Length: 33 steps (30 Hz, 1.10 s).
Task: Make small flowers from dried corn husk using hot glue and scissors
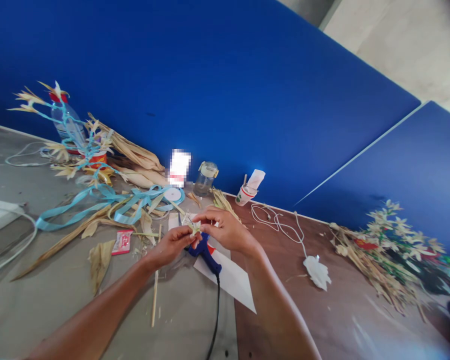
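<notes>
My left hand is closed, pinching a small pale corn husk flower between thumb and fingertips. Bent fingers of my right hand meet the same flower from the right, thumb and forefinger closed at its petals. Just below both hands lies a blue glue gun, its black cord running toward me; part of it is hidden by my fingers. Under the gun is a white sheet of paper. A thin wooden stick rests left of the gun.
Light-blue ribbon, dried husks and a red packet lie to the left. A husk-flower branch stands by a bottle. Behind are a glass jar and a paper cup. White cable and more flowers lie right.
</notes>
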### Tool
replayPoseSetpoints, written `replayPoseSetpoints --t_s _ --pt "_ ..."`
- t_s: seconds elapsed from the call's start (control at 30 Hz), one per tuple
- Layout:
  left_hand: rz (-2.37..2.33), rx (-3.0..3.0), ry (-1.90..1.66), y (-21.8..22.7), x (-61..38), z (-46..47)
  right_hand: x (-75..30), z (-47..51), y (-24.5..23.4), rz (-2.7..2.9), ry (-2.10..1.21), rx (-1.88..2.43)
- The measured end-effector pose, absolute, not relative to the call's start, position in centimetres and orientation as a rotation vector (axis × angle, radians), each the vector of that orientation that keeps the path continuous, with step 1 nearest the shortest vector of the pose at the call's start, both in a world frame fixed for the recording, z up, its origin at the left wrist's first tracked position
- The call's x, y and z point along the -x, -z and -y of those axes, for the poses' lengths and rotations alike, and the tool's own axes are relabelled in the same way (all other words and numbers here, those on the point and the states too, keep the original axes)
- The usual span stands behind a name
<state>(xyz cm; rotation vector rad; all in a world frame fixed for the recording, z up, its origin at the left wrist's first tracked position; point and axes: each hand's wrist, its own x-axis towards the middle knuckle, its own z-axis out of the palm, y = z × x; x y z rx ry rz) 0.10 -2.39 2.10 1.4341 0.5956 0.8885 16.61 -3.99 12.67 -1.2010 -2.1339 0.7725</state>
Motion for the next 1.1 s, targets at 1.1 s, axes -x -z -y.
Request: replayPoseSetpoints --t_s 1.1 --pt "-0.486 -1.320 -0.868 -1.3 0.1 2.3 -17.1 4.1 -13.9 2.108 -0.630 1.338"
